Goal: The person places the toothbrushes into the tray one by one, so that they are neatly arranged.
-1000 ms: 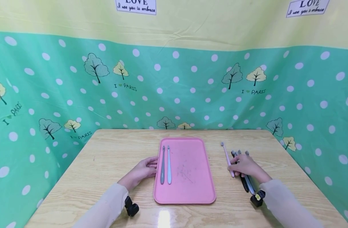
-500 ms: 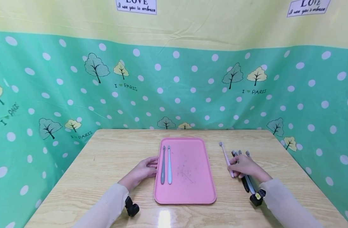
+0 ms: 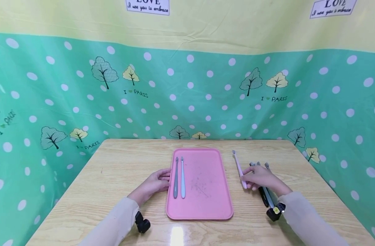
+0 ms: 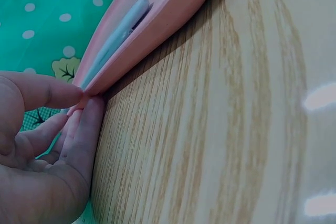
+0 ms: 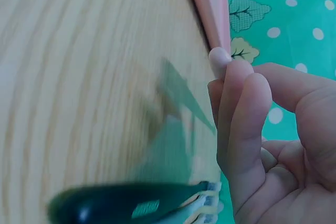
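On the pale wood-grained table [image 3: 126, 160], we take the rectangular pink tray [image 3: 208, 194] as our clock centre. Nearest are the pale sleeves [image 3: 113, 217], at eight and four o'clock. At four, we see a bunch of slim toothbrushes with black and bluish-grey handles [image 3: 264, 199], partly under the right hand [image 3: 261, 178]. This hand, at three, pinches a slim light-pink toothbrush [image 3: 238, 164], its head toward eleven. At nine, the left hand [image 3: 156, 182] holds the tray's rim between thumb and fingers. In the tray's nine-o'clock side, we see a slim dark-grey toothbrush [image 3: 175, 181] and a slim light-blue toothbrush [image 3: 183, 182], heads toward twelve. Farthest, at twelve, hangs the dotted green-and-yellow curtain [image 3: 199, 102].
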`<state>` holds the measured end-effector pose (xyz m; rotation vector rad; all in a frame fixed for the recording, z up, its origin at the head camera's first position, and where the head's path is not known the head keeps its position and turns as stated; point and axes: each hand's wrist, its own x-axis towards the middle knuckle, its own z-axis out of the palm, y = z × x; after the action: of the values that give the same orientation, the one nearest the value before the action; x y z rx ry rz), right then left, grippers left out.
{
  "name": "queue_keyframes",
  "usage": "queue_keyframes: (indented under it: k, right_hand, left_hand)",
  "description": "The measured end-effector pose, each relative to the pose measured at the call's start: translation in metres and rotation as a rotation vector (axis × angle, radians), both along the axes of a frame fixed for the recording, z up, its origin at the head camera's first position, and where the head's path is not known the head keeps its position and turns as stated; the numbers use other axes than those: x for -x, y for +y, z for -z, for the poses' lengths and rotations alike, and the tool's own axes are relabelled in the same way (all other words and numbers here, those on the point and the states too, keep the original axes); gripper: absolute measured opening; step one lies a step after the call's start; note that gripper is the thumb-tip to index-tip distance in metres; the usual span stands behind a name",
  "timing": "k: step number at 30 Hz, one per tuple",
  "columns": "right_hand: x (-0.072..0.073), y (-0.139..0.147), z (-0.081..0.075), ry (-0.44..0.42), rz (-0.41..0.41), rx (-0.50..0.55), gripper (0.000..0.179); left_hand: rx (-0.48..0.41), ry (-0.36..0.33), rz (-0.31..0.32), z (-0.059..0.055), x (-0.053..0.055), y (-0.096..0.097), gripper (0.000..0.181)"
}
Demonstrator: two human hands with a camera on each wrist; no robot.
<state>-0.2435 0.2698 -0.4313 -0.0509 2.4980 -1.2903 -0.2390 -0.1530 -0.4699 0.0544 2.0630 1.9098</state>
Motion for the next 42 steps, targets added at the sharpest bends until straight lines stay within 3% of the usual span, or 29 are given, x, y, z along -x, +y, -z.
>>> queue_keyframes:
  k: [17, 22, 42]
  right_hand:
    - [0.003, -0.036, 0.000, -0.040, -0.102, 0.182, 0.048]
    - [0.005, -0.052, 0.001, -0.068, -0.130, 0.244, 0.047]
    - [0.008, -0.112, 0.011, -0.084, -0.247, 0.296, 0.037]
  left_hand:
    - [0.004, 0.012, 0.013, 0.001, -0.001, 0.000, 0.068]
    - [-0.002, -0.005, -0.010, 0.001, -0.001, 0.001, 0.066]
    - [-0.014, 0.022, -0.007, 0.002, -0.001, 0.002, 0.070]
